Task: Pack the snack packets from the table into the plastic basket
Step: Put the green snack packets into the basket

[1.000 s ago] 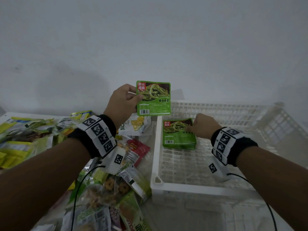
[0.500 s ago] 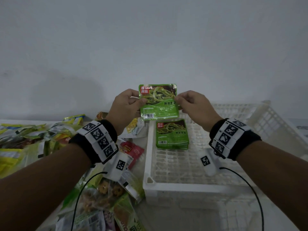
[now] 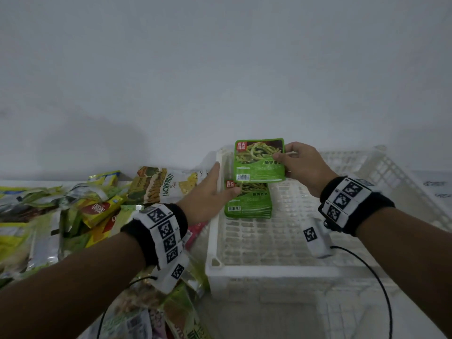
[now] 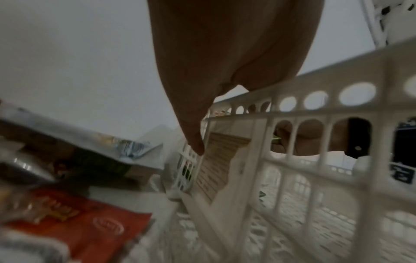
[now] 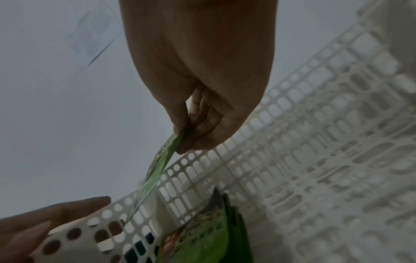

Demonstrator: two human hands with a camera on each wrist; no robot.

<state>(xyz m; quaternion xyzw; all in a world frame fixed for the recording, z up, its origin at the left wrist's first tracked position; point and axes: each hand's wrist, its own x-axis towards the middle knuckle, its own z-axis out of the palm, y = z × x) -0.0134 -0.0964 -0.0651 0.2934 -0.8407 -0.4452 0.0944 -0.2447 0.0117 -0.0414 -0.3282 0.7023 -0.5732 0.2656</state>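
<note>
Snack packets point(image 3: 73, 216) mostly remain on the table; your right hand point(image 3: 303, 167) pinches one green packet point(image 3: 259, 160) over the basket point(image 3: 212, 241), your left hand point(image 3: 208, 196) lies open.

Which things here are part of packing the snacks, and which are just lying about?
Part of the job:
- green packet pinched by the right hand
- stacked green packets in the basket
- white plastic basket
- jackfruit packet and red packet waiting on the table
- left hand, open

Lying about:
- wall
- wristbands
</note>
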